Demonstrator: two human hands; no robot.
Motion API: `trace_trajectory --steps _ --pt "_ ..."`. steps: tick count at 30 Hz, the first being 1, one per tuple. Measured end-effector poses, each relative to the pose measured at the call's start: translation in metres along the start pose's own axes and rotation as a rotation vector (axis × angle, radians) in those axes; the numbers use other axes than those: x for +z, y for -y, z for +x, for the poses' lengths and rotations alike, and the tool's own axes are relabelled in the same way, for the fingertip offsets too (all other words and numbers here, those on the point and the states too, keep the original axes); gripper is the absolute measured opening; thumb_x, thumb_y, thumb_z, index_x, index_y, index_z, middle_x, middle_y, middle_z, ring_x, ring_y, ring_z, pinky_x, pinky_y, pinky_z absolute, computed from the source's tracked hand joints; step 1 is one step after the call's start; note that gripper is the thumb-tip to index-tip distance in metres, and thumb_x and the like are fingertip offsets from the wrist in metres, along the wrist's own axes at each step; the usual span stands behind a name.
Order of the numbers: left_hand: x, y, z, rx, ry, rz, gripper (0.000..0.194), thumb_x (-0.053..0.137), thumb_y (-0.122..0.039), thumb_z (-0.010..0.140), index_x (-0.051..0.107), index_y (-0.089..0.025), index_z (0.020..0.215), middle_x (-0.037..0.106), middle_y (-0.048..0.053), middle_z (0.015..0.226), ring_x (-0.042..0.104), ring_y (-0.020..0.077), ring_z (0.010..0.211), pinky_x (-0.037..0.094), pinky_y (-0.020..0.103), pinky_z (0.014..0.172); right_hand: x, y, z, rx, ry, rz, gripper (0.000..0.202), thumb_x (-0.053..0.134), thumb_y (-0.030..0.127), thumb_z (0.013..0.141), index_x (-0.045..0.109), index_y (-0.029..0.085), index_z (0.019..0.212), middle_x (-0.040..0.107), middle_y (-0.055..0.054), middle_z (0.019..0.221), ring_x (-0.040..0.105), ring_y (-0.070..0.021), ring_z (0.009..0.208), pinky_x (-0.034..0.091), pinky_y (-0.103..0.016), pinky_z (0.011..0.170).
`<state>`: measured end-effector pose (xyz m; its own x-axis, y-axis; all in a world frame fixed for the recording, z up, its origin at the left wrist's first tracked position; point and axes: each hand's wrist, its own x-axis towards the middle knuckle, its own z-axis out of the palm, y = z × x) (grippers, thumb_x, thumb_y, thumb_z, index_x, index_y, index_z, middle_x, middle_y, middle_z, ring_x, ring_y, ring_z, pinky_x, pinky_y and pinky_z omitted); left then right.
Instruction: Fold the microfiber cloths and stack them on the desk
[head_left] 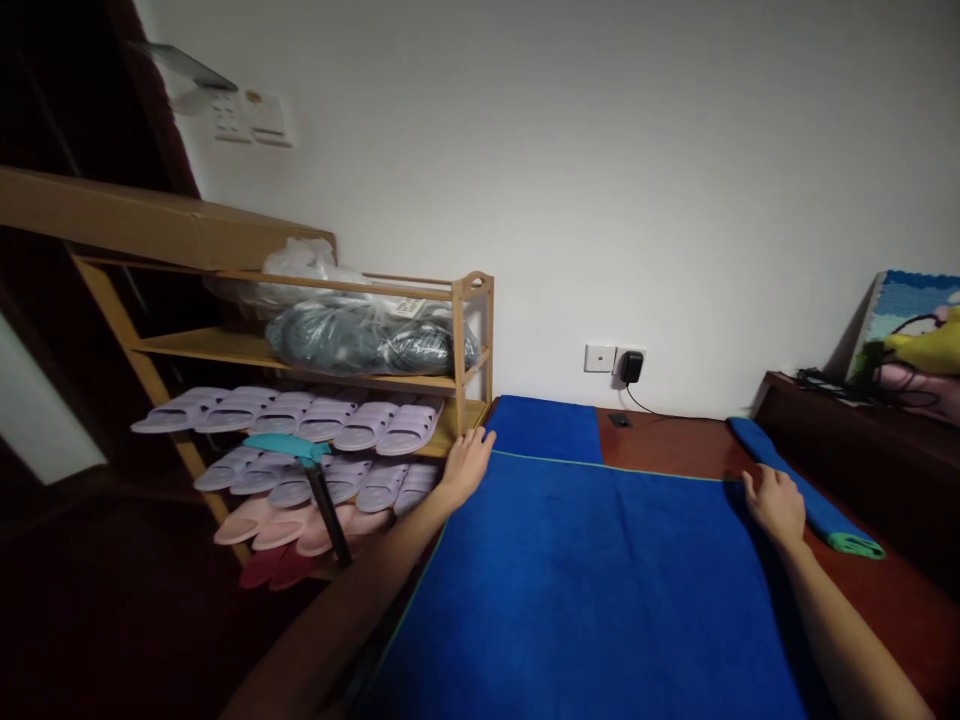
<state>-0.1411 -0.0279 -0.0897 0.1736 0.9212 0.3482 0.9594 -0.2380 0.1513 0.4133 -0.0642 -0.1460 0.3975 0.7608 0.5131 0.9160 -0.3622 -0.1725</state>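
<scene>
A large blue cloth [600, 560] with a thin green edge lies spread over a reddish-brown table [667, 447]. My left hand [468, 462] rests at its far left corner, fingers bent and close to the edge; what they hold, if anything, is hidden. At the far right corner is my right hand [776, 503], its fingers curled at the cloth's edge, the fingertips hard to make out. Beyond the far edge lies another flat blue cloth piece [547, 425]. A rolled blue cloth [806, 490] with a green end lies right of my right hand.
On the left stands a wooden rack [459, 340] with rows of slippers [409, 425], a plastic-wrapped bundle [367, 335] and a cardboard box [165, 222]. A teal-topped black pole [328, 510] stands before it. A black plug [631, 367] is in the wall. A dark ledge [840, 430] borders the right.
</scene>
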Motion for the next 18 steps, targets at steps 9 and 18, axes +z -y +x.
trace_trajectory --steps 9,18 --pt "-0.039 -0.002 -0.172 0.403 0.19 -0.199 0.064 0.043 -0.045 0.092 0.013 -0.037 0.148 0.028 -0.003 0.151 0.033 0.023 0.137 0.031 0.039 0.11 -0.048 -0.072 -0.124 -0.261 0.48 0.098 0.067 0.035 0.061 0.083 0.028 0.035 0.145 0.027 0.001 0.152 0.023 -0.0284 0.139 0.028 -0.048 0.107" --pt "-0.038 0.002 -0.199 0.408 0.238 -0.136 0.065 0.042 -0.049 0.092 0.014 -0.033 0.149 0.026 0.001 0.152 0.026 0.0248 0.139 0.023 0.046 0.113 -0.093 -0.077 -0.187 -0.202 0.367 0.111 0.067 0.024 0.063 0.086 0.035 0.028 0.143 0.028 -0.004 0.152 0.028 -0.0265 0.138 0.028 -0.045 0.107"
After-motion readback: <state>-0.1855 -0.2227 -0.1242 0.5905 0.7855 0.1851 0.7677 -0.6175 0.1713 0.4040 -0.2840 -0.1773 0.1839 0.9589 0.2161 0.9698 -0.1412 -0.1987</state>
